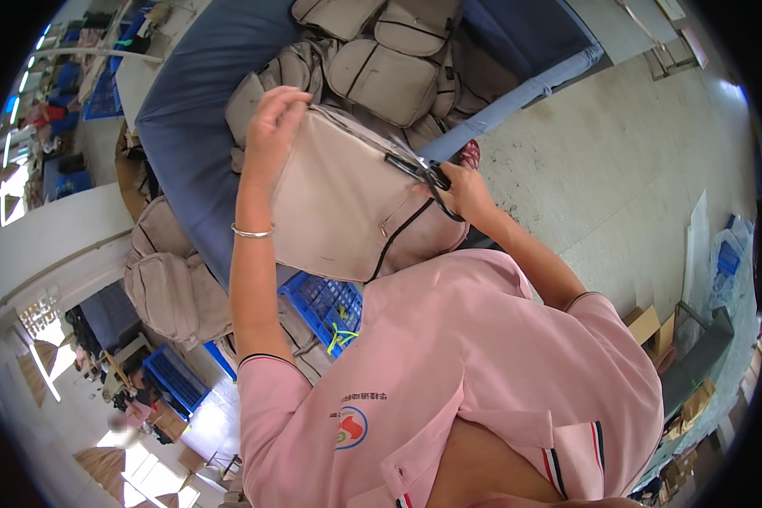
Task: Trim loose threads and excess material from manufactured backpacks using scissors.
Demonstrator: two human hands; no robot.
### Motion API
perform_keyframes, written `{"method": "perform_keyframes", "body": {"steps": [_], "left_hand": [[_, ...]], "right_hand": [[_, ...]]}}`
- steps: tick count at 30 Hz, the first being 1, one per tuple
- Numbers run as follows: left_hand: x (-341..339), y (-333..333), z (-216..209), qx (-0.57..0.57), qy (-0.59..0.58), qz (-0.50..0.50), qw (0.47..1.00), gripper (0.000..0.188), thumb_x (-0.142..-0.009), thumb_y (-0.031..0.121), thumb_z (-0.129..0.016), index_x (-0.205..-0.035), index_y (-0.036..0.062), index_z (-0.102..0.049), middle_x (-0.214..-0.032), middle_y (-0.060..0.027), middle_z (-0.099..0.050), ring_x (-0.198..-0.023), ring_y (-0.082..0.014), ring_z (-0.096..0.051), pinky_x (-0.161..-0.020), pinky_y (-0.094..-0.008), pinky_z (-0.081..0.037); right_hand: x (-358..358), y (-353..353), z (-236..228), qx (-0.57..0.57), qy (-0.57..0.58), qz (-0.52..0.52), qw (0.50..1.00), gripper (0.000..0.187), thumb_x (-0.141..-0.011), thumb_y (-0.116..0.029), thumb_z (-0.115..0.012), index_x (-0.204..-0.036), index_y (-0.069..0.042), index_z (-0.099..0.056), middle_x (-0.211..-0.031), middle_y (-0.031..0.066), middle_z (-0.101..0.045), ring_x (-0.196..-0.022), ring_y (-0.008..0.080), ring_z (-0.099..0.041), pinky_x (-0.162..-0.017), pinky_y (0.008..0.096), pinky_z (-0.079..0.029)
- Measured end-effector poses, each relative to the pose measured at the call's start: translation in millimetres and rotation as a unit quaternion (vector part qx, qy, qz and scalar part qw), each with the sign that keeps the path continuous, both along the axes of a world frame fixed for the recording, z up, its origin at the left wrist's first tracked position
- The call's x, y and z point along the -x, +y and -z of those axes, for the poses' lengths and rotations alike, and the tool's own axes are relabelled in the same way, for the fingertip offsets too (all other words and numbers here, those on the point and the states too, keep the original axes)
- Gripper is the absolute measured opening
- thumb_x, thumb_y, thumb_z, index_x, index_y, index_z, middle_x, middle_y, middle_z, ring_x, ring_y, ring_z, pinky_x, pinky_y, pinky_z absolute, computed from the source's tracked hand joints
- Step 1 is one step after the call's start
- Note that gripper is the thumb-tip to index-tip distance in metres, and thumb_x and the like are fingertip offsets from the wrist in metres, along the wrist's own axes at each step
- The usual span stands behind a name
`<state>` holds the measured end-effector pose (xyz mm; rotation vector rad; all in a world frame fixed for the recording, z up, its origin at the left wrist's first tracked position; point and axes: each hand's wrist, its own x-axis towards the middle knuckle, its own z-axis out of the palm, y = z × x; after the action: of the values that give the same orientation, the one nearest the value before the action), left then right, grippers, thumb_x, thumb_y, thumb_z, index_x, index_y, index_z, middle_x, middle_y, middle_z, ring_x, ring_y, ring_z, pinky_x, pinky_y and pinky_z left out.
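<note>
A beige backpack (pixel 322 195) with black trim lies tilted in front of my body. At its upper left corner, my left hand (pixel 273 127) has its fingers curled over the edge, a bracelet on the wrist. On the right side, my right hand (pixel 468 193) is closed round a pair of scissors (pixel 436 175) with black handles. Their blades lie along the bag's upper right edge, close to a black strap piece; whether they touch fabric I cannot tell. My right fingers are partly hidden behind the handles.
Beyond the bag stands a large blue cloth-lined bin (pixel 190 118) holding several beige backpacks (pixel 385 80). More beige backpacks (pixel 173 292) are piled at the left. A blue plastic crate (pixel 322 306) sits below the bag. Cardboard boxes (pixel 648 326) stand at the right.
</note>
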<state>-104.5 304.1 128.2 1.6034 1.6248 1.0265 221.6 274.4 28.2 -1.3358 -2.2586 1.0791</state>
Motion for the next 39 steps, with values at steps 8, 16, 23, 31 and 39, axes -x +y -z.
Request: {"method": "perform_keyframes", "body": {"steps": [8, 16, 23, 31, 39], "left_hand": [[98, -79, 59, 0.414, -0.228, -0.219, 0.854, 0.051, -0.100, 0.041, -0.054, -0.125, -0.0019, -0.064, -0.120, -0.0116, -0.068, -0.108, -0.0173, -0.061, -0.092, -0.0282, -0.048], [97, -108, 59, 0.300, -0.296, -0.213, 0.882, 0.055, -0.100, 0.045, -0.053, -0.128, -0.0012, -0.062, -0.123, -0.0113, -0.066, -0.111, -0.0185, -0.061, -0.095, -0.0291, -0.046], [55, -46, -5, 0.115, -0.108, -0.088, 0.984, 0.046, -0.097, 0.033, -0.061, -0.128, -0.0005, -0.062, -0.120, -0.0077, -0.067, -0.107, -0.0160, -0.061, -0.094, -0.0264, -0.045], [3, -10, 30, 0.030, 0.071, -0.152, 0.985, 0.051, -0.076, 0.036, -0.078, -0.109, -0.0006, -0.070, -0.100, -0.0173, -0.071, -0.089, -0.0255, -0.068, -0.079, -0.0335, -0.051], [-2, -11, 31, 0.065, -0.067, -0.161, 0.983, 0.031, -0.075, 0.016, -0.082, -0.100, 0.0003, -0.072, -0.080, 0.0033, -0.065, -0.071, -0.0054, -0.055, -0.067, -0.0213, -0.044]], "right_hand": [[5, 3, 19, 0.104, 0.045, 0.137, 0.984, 0.057, -0.075, -0.053, -0.078, -0.078, 0.003, -0.065, -0.065, 0.0205, -0.062, -0.061, 0.0340, -0.061, -0.064, 0.0422, -0.048], [10, 9, -4, 0.175, 0.033, 0.126, 0.976, 0.053, -0.077, -0.048, -0.079, -0.100, -0.001, -0.074, -0.072, 0.0173, -0.067, -0.063, 0.0226, -0.062, -0.066, 0.0372, -0.049], [5, 6, -11, 0.158, 0.019, 0.127, 0.979, 0.049, -0.079, -0.045, -0.078, -0.103, -0.003, -0.074, -0.077, 0.0166, -0.069, -0.067, 0.0239, -0.061, -0.069, 0.0366, -0.049], [11, 45, -24, -0.037, 0.047, 0.098, 0.993, 0.050, -0.083, -0.043, -0.076, -0.075, 0.000, -0.052, -0.065, 0.0164, -0.052, -0.060, 0.0321, -0.047, -0.057, 0.0398, -0.040], [65, 93, -57, -0.088, -0.054, -0.107, 0.989, 0.069, -0.078, -0.068, -0.067, -0.089, 0.000, -0.057, -0.083, 0.0166, -0.060, -0.077, 0.0371, -0.062, -0.067, 0.0443, -0.048]]}}
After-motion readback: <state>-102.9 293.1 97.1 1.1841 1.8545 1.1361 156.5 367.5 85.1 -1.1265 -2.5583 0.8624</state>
